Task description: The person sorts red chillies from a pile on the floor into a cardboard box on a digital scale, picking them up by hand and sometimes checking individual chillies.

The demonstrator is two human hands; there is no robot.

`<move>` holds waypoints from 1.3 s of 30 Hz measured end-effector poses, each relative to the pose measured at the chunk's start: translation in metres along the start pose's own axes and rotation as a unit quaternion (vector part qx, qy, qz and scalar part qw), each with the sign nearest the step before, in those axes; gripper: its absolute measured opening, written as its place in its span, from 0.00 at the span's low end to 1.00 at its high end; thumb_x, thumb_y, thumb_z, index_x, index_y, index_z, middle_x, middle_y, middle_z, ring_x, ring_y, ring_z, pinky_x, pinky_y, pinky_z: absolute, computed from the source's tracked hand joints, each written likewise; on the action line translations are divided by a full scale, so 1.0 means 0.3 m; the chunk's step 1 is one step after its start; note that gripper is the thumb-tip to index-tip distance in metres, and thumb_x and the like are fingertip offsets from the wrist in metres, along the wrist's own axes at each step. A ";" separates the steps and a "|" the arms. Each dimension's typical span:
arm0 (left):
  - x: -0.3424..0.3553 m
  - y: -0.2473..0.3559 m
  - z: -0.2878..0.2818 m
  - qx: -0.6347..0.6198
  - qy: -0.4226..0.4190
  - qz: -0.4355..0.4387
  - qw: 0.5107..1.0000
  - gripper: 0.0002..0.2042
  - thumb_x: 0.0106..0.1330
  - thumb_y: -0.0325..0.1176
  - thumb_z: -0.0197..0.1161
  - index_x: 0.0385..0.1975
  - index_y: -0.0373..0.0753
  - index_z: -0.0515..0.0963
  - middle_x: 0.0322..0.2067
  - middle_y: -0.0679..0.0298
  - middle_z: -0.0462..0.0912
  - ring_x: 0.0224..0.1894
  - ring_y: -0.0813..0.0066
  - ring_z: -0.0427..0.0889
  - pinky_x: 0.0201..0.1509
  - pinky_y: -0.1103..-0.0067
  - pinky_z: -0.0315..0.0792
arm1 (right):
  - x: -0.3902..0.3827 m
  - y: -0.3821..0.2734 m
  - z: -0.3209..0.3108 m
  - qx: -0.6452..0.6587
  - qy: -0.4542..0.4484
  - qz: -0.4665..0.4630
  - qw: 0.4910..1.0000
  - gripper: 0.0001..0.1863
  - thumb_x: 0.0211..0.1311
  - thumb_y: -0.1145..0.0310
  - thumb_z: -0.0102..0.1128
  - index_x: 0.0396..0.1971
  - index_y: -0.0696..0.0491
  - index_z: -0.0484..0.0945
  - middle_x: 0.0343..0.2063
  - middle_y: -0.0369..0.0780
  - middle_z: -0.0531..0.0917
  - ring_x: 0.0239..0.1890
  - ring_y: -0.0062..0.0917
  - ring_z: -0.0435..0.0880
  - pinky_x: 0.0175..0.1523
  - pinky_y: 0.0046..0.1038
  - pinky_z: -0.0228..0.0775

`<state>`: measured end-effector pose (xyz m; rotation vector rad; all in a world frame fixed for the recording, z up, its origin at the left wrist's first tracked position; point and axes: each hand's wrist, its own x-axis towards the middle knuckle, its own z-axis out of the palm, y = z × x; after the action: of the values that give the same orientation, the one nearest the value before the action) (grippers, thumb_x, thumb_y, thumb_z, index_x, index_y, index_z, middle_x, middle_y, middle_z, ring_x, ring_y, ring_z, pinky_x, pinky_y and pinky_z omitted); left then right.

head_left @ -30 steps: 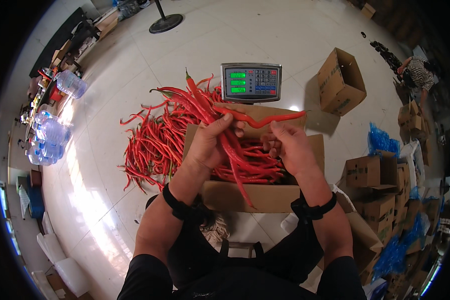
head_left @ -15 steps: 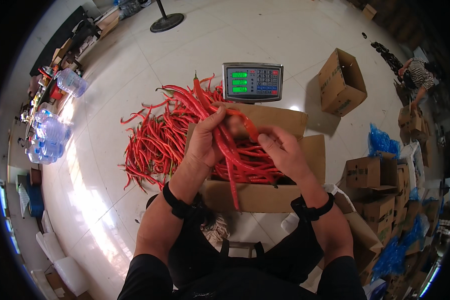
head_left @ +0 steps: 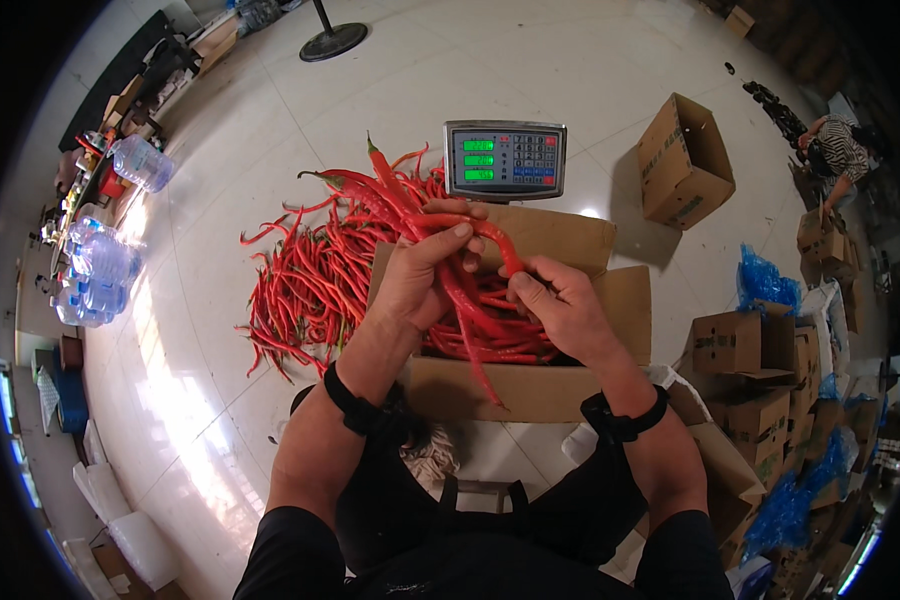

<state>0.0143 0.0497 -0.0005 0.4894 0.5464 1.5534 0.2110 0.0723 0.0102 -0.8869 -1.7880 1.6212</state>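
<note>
Several long red chili peppers (head_left: 462, 290) are gripped in my left hand (head_left: 420, 275), their stems pointing up and away, one tip hanging over the near side of the carton. My right hand (head_left: 560, 305) pinches the end of a curved red chili pepper (head_left: 495, 236) that runs across from my left hand. Both hands are above an open cardboard box (head_left: 500, 390) holding more red chilies. Left of the box, a large heap of red chilies (head_left: 305, 290) lies on the floor. A scale display (head_left: 505, 160) with green lit readouts stands just behind the box.
An open cardboard box (head_left: 685, 165) stands on the floor at far right. Stacked cartons (head_left: 755, 430) and blue plastic bags (head_left: 768, 282) crowd the right side. Large water bottles (head_left: 100, 265) stand at left. A person in a striped top (head_left: 840, 150) bends over a carton at far right.
The bunch in my left hand has tilted, its stem ends shifting left and its hanging tip swinging right. Both hands keep hold, and the curved chili is still stretched between them.
</note>
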 end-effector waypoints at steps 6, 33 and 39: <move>0.002 -0.002 0.017 0.036 0.024 -0.002 0.999 0.15 0.62 0.22 0.60 0.49 0.32 0.73 0.43 0.58 0.79 0.37 0.77 0.80 0.32 0.83 0.73 | -0.004 -0.015 -0.010 0.098 0.006 0.058 0.993 0.15 0.72 0.64 0.47 0.44 0.60 0.76 0.25 0.34 0.77 0.24 0.13 0.71 0.30 0.18 0.66; 0.028 -0.018 -0.024 0.137 0.117 -0.037 0.983 0.07 0.59 0.24 0.66 0.34 0.37 0.75 0.23 0.65 0.78 0.23 0.76 0.77 0.27 0.81 0.72 | 0.030 0.052 -0.041 -0.060 0.034 0.066 0.995 0.18 0.62 0.67 0.60 0.47 0.62 0.74 0.35 0.46 0.82 0.33 0.32 0.83 0.37 0.30 0.74; 0.035 -0.018 -0.006 0.147 0.115 -0.064 0.980 0.12 0.62 0.23 0.62 0.44 0.35 0.72 0.30 0.64 0.78 0.27 0.77 0.78 0.27 0.81 0.71 | 0.025 0.071 -0.041 -0.288 0.111 -0.004 0.951 0.14 0.60 0.66 0.59 0.42 0.59 0.75 0.40 0.52 0.80 0.42 0.49 0.79 0.44 0.41 0.71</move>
<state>0.0170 0.0602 -0.0055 0.4885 0.9769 1.4202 0.2180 0.0870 -0.0098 -1.2540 -2.1232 0.9413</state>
